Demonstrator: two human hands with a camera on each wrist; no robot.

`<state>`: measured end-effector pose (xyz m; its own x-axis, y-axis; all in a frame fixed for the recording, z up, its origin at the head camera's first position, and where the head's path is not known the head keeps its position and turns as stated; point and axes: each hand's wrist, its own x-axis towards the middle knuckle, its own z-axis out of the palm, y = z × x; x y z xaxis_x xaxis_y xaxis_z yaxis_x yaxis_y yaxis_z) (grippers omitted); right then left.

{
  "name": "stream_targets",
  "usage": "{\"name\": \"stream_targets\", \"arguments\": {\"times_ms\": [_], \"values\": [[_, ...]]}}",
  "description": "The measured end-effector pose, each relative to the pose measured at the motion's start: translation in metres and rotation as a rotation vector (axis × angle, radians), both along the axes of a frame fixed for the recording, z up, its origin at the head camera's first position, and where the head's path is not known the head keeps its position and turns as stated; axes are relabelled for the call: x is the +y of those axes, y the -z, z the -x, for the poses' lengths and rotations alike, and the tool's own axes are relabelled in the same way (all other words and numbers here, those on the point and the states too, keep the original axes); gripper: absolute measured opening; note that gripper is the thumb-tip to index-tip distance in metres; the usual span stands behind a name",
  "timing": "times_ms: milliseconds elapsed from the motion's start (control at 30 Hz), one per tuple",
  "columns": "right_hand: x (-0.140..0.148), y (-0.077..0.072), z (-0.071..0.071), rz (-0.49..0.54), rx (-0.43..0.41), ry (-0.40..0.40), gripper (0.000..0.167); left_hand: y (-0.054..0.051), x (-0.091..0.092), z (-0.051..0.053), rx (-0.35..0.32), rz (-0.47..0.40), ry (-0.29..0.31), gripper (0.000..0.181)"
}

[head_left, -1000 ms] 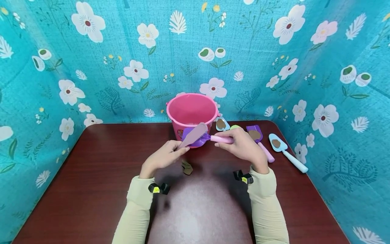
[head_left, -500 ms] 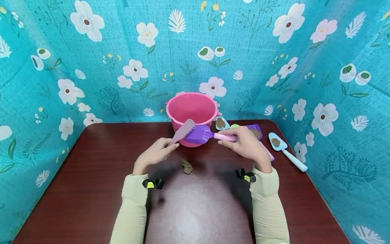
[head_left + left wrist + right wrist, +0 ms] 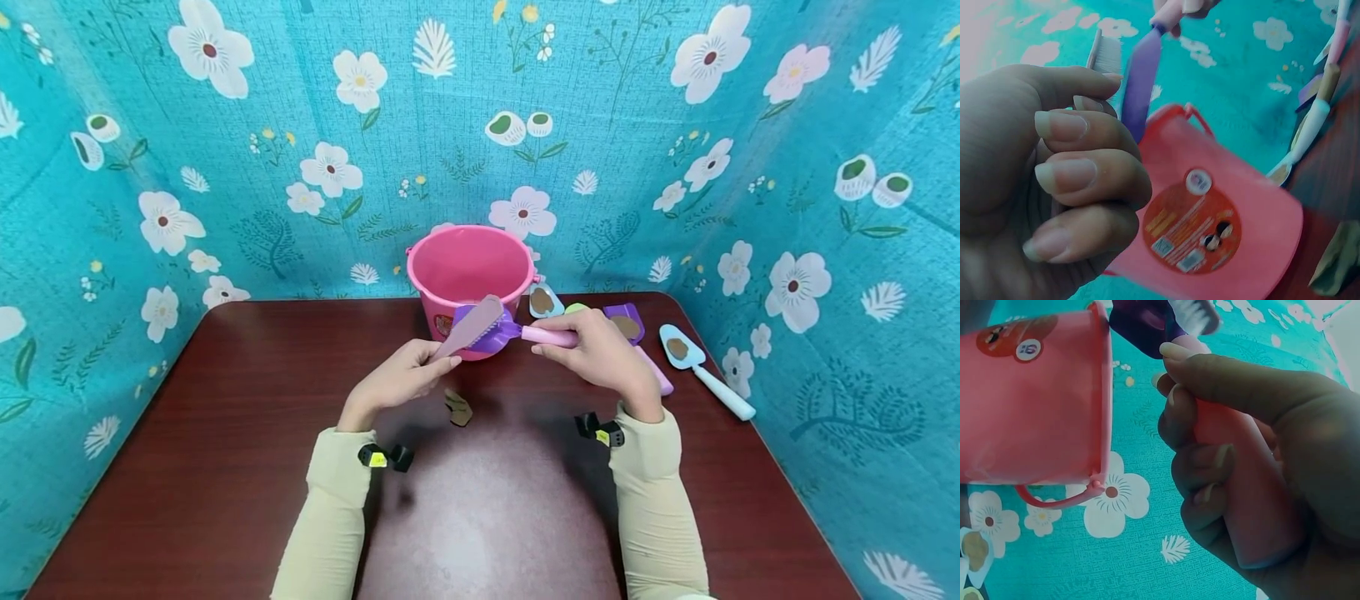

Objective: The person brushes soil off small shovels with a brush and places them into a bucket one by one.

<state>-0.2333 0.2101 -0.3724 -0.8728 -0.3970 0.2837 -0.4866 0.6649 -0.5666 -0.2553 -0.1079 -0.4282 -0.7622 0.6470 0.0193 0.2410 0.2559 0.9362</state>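
Observation:
My left hand (image 3: 397, 379) grips a pale mauve brush (image 3: 476, 323) by its handle, bristles facing the purple blade (image 3: 497, 335) of a shovel. In the left wrist view the white bristles (image 3: 1109, 55) stand beside that blade. The shovel's pink handle (image 3: 1244, 487) is held in my right hand (image 3: 603, 354), fingers curled round it. Both tools are in front of the upper part of a pink bucket (image 3: 442, 311), which stands at the table's back edge. Whether bristles and blade touch is hard to tell.
On the table (image 3: 262, 433), a crumpled brownish piece (image 3: 458, 408) lies before the bucket. To the right are a light blue shovel (image 3: 723, 392) with a brown patch, a purple shovel (image 3: 626, 321) with a pink handle, and another light blue blade (image 3: 545, 301). Floral cloth hangs behind.
The brush moved left off the purple blade, then back right across it. My right hand shifted slightly right and back, with the shovel's blade changing its tilt.

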Motion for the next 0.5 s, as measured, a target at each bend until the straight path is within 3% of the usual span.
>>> {"name": "stream_targets", "arguments": {"times_ms": [200,500], "values": [[-0.001,-0.002,-0.003,-0.009,-0.003,-0.001,0.038,0.0,0.01,-0.004,0.014,0.015,0.023,0.026],[0.005,-0.001,-0.005,-0.01,0.003,0.011,0.041,0.002,-0.003,0.001,0.036,0.075,-0.044,0.025]]}}
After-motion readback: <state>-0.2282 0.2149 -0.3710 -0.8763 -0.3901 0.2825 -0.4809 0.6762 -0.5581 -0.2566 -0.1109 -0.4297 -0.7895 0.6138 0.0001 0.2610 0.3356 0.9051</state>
